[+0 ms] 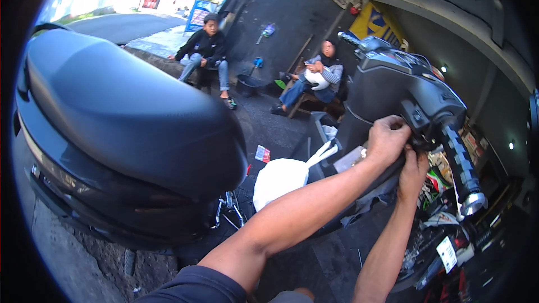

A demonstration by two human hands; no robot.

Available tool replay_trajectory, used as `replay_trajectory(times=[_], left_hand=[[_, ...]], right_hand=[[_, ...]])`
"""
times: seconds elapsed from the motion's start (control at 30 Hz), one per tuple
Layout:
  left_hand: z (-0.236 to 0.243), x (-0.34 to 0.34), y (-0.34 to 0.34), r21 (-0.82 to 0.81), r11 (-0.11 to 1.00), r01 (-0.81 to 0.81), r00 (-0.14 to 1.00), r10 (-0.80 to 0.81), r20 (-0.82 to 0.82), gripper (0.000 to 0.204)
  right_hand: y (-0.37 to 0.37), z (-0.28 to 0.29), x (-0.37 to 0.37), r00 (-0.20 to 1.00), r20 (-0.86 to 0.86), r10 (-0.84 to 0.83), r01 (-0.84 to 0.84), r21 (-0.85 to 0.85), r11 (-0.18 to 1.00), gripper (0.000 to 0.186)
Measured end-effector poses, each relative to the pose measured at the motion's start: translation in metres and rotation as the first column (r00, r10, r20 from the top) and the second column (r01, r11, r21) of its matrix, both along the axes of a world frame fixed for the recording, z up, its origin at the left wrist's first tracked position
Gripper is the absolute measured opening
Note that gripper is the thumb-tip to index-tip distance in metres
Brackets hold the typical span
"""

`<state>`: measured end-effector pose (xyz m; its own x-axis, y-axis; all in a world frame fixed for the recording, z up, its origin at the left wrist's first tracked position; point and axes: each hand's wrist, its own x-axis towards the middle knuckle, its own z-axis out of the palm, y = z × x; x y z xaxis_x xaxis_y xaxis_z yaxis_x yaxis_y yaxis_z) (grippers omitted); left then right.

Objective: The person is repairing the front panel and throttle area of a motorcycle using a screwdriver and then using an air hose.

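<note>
Both my hands are at the underside of the dark scooter handlebar housing (415, 90), beside the black grip (457, 163). My left hand (387, 140) has fingers curled and pinched at the housing's lower edge; what they hold is too small to make out. Just below and to its right, my right hand (414, 171) reaches up under the housing, its fingertips bent and partly hidden. A white plastic bag (278, 182) lies below my left forearm, near the scooter's front panel. The black seat (129, 106) fills the left side of the view.
Two people sit at the back, one (208, 45) by the street, another (328, 70) on a bench holding something white. A dark basin (247, 84) stands between them. Metal tools (227, 210) lie beside the seat. Other motorbikes (443, 247) and parts crowd the lower right.
</note>
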<state>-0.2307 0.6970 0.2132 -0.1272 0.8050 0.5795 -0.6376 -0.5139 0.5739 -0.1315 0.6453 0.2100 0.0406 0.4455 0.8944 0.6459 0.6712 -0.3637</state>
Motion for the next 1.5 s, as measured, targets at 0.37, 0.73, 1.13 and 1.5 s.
replay_trajectory(times=[0.37, 0.73, 1.13, 1.5], left_hand=[[0.006, -0.015, -0.010, -0.102, 0.992, 0.074, 0.996, -0.078, -0.043, 0.022], [0.003, 0.009, -0.012, -0.134, 0.991, -0.004, 0.985, 0.027, 0.168, 0.024], [0.008, -0.011, -0.002, -0.027, 0.992, 0.121, 0.992, -0.122, -0.041, 0.018], [0.009, 0.003, -0.018, -0.144, 0.969, -0.200, 0.978, 0.206, 0.031, 0.019]], right_hand=[[0.008, -0.006, 0.006, 0.999, 0.049, -0.017, 0.017, -0.009, 1.000, 0.033], [0.016, -0.007, 0.010, 0.998, 0.064, 0.011, -0.015, 0.054, 0.998, 0.034], [0.010, -0.007, 0.013, 0.990, 0.128, -0.060, 0.052, 0.066, 0.996, 0.036], [0.015, -0.005, 0.011, 0.994, 0.105, -0.024, 0.016, 0.072, 0.997, 0.039]])
